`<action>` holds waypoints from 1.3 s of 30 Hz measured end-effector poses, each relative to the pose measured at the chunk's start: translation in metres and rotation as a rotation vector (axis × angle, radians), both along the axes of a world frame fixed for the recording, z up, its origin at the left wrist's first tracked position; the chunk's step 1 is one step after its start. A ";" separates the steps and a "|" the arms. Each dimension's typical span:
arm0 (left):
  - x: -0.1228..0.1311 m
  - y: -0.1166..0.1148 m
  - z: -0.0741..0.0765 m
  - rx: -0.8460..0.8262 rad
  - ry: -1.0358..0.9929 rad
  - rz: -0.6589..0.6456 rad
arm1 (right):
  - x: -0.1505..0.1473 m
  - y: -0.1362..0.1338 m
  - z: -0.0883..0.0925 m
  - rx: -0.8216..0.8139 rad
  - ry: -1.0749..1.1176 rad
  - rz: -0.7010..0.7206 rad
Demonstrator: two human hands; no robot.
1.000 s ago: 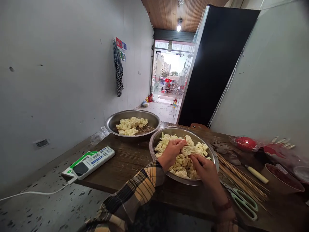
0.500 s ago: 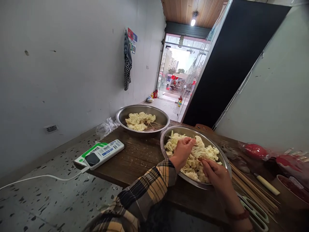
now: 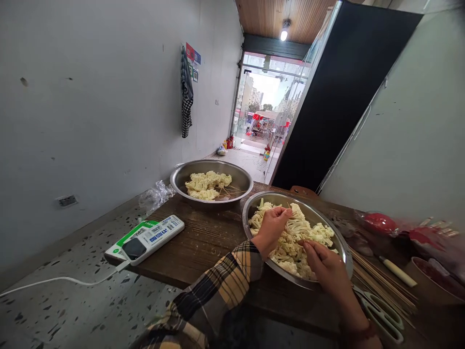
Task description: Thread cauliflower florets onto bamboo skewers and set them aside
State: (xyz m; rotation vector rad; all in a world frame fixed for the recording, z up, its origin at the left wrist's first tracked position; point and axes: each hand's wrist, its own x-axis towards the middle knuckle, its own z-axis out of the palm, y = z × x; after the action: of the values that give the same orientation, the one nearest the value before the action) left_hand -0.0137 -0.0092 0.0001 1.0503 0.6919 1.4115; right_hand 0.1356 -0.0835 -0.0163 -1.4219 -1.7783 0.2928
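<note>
Both my hands are over the near steel bowl, which is full of pale cauliflower florets. My left hand, in a plaid sleeve, pinches a floret at the middle of the bowl. My right hand is closed just below that floret, fingertips against it; a thin skewer seems to run between the hands, but I cannot be sure. A second steel bowl farther back holds skewered cauliflower.
A bundle of bamboo skewers and green-handled scissors lie right of the near bowl. A knife, red bags and a tub stand at the far right. A green-white box with a phone sits at the table's left edge.
The view shifted slightly. Both hands stay over the near bowl on the same floret; my right hand has closed in a little under it.
</note>
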 end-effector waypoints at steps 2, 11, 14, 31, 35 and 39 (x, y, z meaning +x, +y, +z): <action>0.000 -0.001 0.003 0.005 -0.001 -0.015 | 0.000 0.001 0.000 -0.002 0.009 0.011; 0.005 -0.002 0.008 0.025 -0.005 -0.082 | 0.000 0.000 0.001 0.084 0.097 0.055; 0.007 -0.002 0.009 0.031 0.000 -0.095 | -0.002 -0.001 0.003 0.107 0.117 0.048; 0.008 -0.005 0.016 0.043 0.025 -0.142 | -0.003 -0.003 0.010 0.101 0.095 0.045; 0.009 -0.005 0.015 0.054 0.043 -0.140 | -0.003 -0.003 0.010 0.081 0.123 0.049; 0.009 -0.006 0.015 0.057 0.049 -0.144 | -0.002 -0.004 0.012 0.079 0.152 0.056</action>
State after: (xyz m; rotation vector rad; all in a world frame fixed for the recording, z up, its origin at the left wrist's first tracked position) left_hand -0.0046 -0.0151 0.0154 1.1600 0.6020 1.2909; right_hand 0.1332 -0.0875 -0.0047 -1.2628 -1.6893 0.3470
